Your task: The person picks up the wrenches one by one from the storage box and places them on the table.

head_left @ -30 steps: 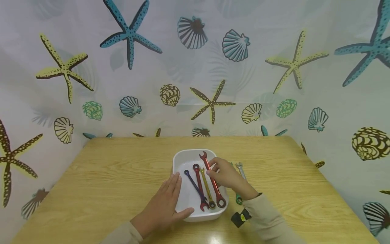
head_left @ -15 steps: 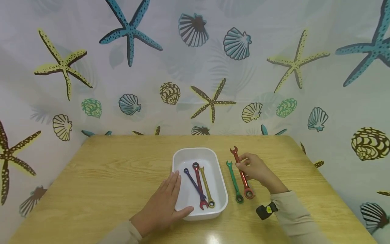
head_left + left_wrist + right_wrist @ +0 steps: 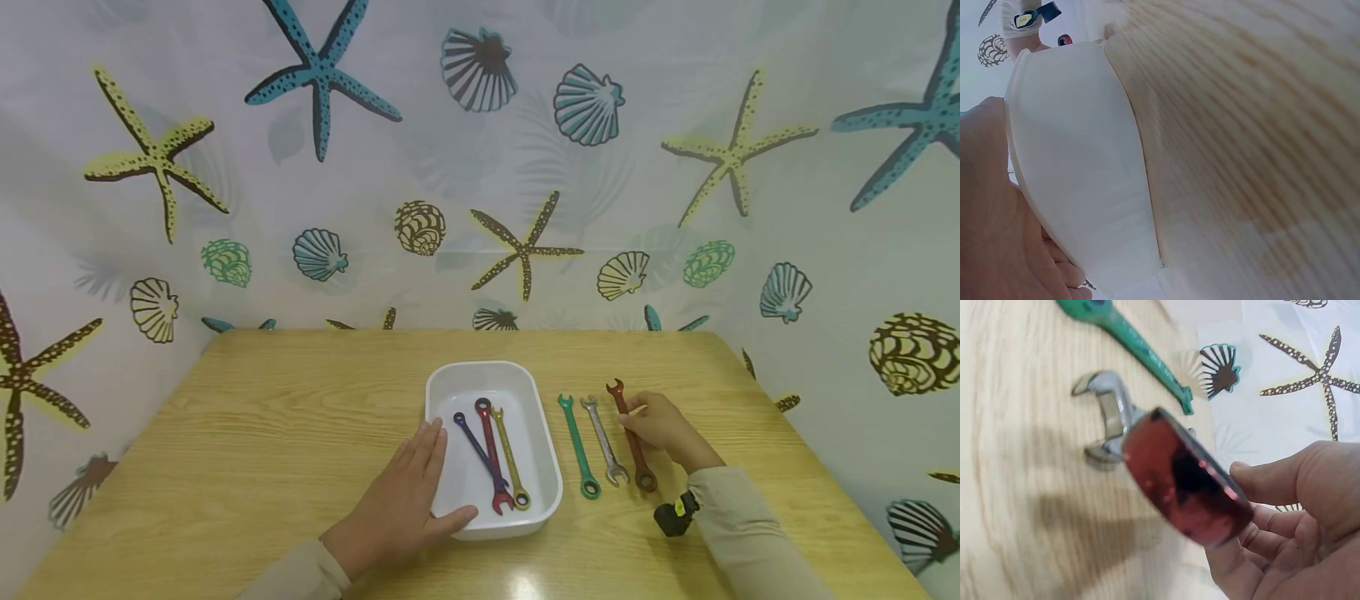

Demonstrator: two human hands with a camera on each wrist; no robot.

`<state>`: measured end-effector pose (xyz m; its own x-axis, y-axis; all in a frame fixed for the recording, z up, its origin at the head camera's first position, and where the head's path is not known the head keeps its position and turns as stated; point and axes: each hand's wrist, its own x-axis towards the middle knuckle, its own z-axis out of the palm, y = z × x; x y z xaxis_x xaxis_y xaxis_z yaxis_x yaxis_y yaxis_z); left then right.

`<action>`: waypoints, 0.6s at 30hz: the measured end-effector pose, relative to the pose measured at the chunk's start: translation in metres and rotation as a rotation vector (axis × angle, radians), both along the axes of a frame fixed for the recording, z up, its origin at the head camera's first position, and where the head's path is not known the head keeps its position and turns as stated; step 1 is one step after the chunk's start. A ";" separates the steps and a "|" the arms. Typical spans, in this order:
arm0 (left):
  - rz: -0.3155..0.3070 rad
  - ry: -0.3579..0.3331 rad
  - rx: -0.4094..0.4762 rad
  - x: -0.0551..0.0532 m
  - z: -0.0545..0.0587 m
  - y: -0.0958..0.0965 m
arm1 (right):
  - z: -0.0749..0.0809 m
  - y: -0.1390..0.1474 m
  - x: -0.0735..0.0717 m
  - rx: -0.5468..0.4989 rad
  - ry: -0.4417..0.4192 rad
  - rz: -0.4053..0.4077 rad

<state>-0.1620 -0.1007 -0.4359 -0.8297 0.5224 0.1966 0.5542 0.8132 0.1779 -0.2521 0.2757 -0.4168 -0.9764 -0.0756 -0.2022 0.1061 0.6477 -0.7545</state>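
Note:
My right hand (image 3: 662, 425) pinches a red combination wrench (image 3: 633, 442) by its shaft, its open end pointing away from me. In the right wrist view the wrench's ring end (image 3: 1188, 481) looms close, with a gap of shadow on the wood below. To its left lie a silver open-ended wrench (image 3: 604, 442) and a green wrench (image 3: 578, 447), roughly side by side. My left hand (image 3: 401, 498) rests over the left rim of a white tray (image 3: 551, 467), fingers straight. Inside the tray are a blue wrench (image 3: 477, 447), a smaller red wrench (image 3: 492, 450) and a yellow wrench (image 3: 509, 458).
The tray stands near the middle of a wooden table (image 3: 300, 400). A patterned cloth (image 3: 360, 183) with starfish and shells hangs behind and on both sides. A black strap device (image 3: 677, 512) sits at my right wrist.
My right hand has lifted the large red wrench out of the tray and carried it right, past the green and silver wrenches. The left hand has stayed on the rim.

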 end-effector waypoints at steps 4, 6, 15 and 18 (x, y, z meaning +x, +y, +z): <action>0.001 -0.010 0.001 0.000 0.001 0.001 | -0.005 0.004 -0.001 0.047 0.017 0.000; 0.003 -0.015 0.002 0.001 0.001 0.001 | -0.007 0.005 -0.002 0.054 0.019 -0.001; 0.008 -0.012 0.007 0.001 0.001 0.000 | -0.013 0.003 -0.006 0.125 0.050 0.000; 0.008 -0.007 0.006 0.001 0.001 0.000 | -0.014 0.004 -0.008 0.177 0.059 0.011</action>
